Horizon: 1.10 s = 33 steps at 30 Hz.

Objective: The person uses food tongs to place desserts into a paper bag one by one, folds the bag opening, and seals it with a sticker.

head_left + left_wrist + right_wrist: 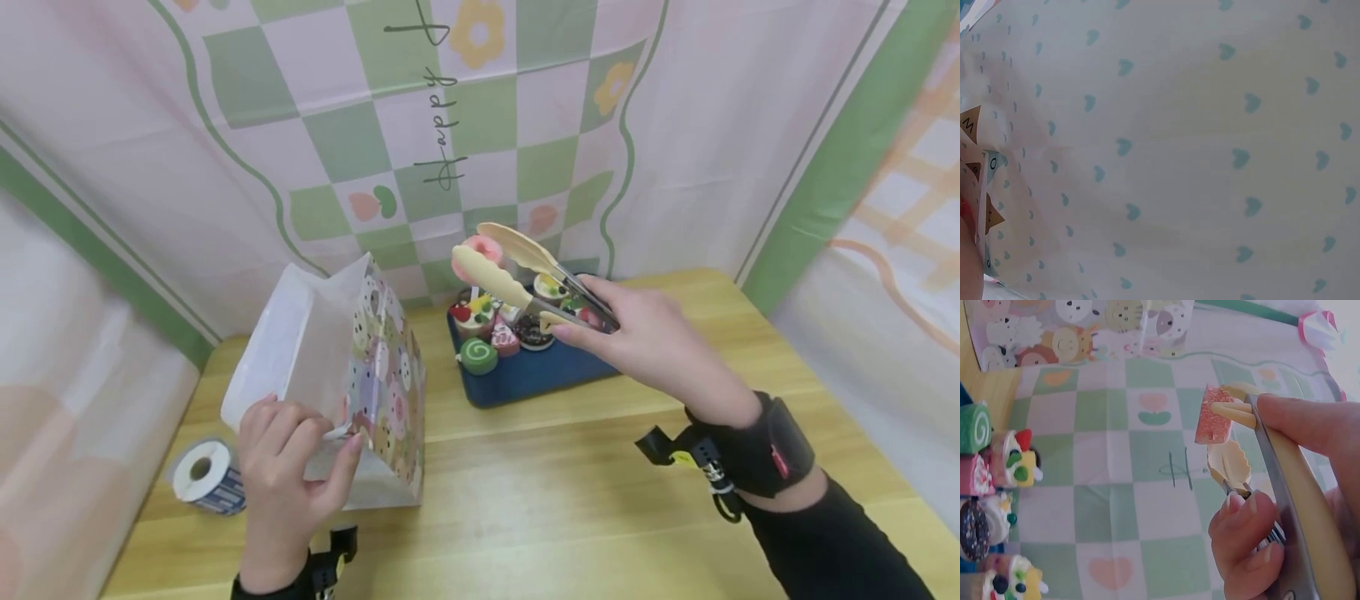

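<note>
My right hand [652, 342] grips a pair of tongs [498, 279] with cream tips and metal arms. Between the tips is a small pink round toy cake [480, 252], raised above a blue tray [517, 385]; in the right wrist view this pink cake [1213, 419] shows its speckled side. My left hand [288, 462] pinches the near rim of an upright paper bag [386, 383] printed with cartoon animals, its mouth open. Heart-patterned paper [1179, 150] fills most of the left wrist view.
Toy sweets crowd the tray, among them a green swirl roll [477, 356], a pink cake slice [505, 335] and a dark doughnut [534, 333]. Left of the bag stands a label roll [206, 475] on the wooden table [525, 500]. A checked curtain [480, 125] hangs behind.
</note>
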Tool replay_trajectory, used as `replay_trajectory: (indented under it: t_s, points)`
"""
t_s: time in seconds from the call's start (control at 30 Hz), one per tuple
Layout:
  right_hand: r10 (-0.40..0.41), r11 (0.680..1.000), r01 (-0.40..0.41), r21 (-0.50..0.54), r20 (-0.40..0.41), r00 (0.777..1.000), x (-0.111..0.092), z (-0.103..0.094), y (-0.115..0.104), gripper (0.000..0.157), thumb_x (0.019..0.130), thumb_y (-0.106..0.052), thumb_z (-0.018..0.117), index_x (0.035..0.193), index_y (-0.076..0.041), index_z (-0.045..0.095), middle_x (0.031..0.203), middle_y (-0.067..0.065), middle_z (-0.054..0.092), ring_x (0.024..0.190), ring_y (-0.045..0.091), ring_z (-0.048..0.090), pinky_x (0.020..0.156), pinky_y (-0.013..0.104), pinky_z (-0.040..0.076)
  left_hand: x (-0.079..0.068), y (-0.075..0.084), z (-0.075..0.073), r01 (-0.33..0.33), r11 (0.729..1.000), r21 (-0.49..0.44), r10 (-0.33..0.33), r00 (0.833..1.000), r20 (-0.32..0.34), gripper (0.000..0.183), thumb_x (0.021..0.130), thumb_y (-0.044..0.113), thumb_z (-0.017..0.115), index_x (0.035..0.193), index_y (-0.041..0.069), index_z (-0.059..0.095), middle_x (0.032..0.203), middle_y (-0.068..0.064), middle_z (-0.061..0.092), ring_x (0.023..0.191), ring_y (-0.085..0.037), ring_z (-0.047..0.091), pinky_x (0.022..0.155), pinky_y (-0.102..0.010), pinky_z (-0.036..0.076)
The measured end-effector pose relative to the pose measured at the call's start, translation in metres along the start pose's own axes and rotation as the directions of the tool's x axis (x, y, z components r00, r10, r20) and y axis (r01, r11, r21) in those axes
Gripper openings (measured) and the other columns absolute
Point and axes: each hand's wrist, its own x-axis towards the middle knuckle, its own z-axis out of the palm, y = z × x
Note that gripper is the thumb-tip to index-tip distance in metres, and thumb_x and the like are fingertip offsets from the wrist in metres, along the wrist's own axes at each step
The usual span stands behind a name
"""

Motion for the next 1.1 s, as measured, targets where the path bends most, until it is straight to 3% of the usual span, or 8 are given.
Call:
replay_trajectory:
  t_s: [0.17,0.3,0.37,0.6,0.8,1.1]
  points:
    - [-0.016,1.000,0.016,0.005,0.020,1.000,0.004,0.003,-0.009,0.065,0.082,-0.065,0.054,0.124,-0.015,0.054,0.069,0.004,0.049,0.056,0.018,0.044,0.049,0.030,0.033,0.000,0.001,0.000,0.005,1.000,0.004,-0.005,1.000,0.011,0.050,0.087,0.038,0.057,0.054,0.001,0.049,0.055,-0.008,0.048,0.057,-0.030,0.042,0.065,-0.050,0.034]
    - [-0.051,0.999,0.051,-0.005,0.017,0.999,0.008,0.005,-0.017,0.061,0.082,-0.066,0.054,0.116,-0.015,0.055,0.069,0.002,0.050,0.056,0.017,0.044,0.050,0.030,0.033,0.001,0.002,0.000,0.004,1.000,0.003,-0.004,1.000,0.014,0.049,0.087,0.037,0.057,0.054,0.001,0.049,0.055,-0.008,0.048,0.058,-0.030,0.042,0.065,-0.050,0.034]
    - [-0.068,0.998,0.068,-0.012,0.018,0.998,0.009,0.006,-0.020,0.064,0.081,-0.066,0.055,0.120,-0.015,0.055,0.069,0.001,0.051,0.056,0.016,0.044,0.050,0.030,0.034,0.003,0.002,0.000,0.004,1.000,0.004,-0.004,1.000,0.014,0.050,0.087,0.037,0.057,0.054,0.001,0.049,0.055,-0.008,0.048,0.057,-0.030,0.042,0.064,-0.050,0.034]
    - [-0.158,0.987,0.158,-0.014,0.004,0.987,0.013,0.008,-0.036,0.050,0.079,-0.066,0.058,0.097,-0.019,0.055,0.067,-0.001,0.050,0.054,0.014,0.044,0.049,0.029,0.034,0.005,0.007,0.000,0.000,1.000,0.019,-0.001,1.000,0.013,0.052,0.089,0.039,0.054,0.054,0.001,0.047,0.054,-0.008,0.047,0.056,-0.030,0.041,0.064,-0.050,0.033]
    - [-0.216,0.976,0.216,0.001,0.017,0.976,0.015,0.008,-0.051,0.045,0.083,-0.056,0.061,0.105,-0.018,0.056,0.065,-0.002,0.051,0.053,0.013,0.044,0.047,0.028,0.035,0.005,0.004,-0.001,0.001,1.000,0.006,-0.001,1.000,0.017,0.050,0.088,0.037,0.056,0.054,0.001,0.048,0.055,-0.008,0.047,0.057,-0.030,0.041,0.064,-0.050,0.033]
    - [-0.265,0.964,0.264,0.014,0.060,0.962,0.016,0.015,-0.071,0.059,0.083,-0.057,0.061,0.122,-0.013,0.055,0.072,-0.004,0.057,0.061,0.010,0.051,0.052,0.029,0.040,0.003,0.003,-0.001,0.002,1.000,0.007,-0.003,1.000,0.025,0.049,0.087,0.037,0.057,0.055,0.001,0.049,0.056,-0.008,0.048,0.058,-0.031,0.042,0.064,-0.050,0.034]
